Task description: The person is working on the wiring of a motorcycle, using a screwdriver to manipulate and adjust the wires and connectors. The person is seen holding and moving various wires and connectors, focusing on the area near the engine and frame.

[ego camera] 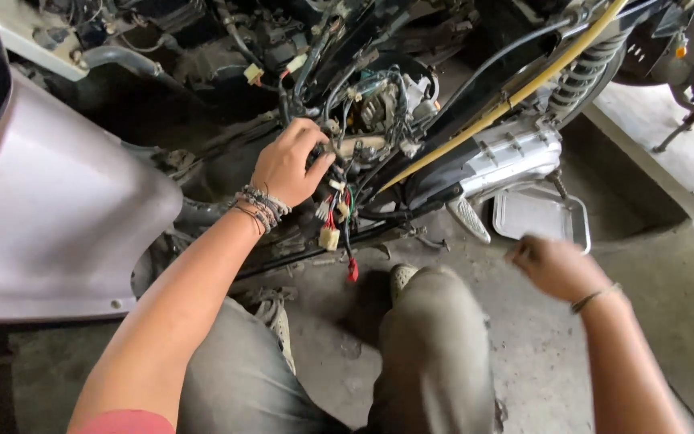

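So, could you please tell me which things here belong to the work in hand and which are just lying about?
In hand:
left hand in the wiring bundle
white connector
right hand, blurred, apart

Lying about:
metal tray
yellow hose
grey body panel

Left hand outstretched, right hand curled, blurred.
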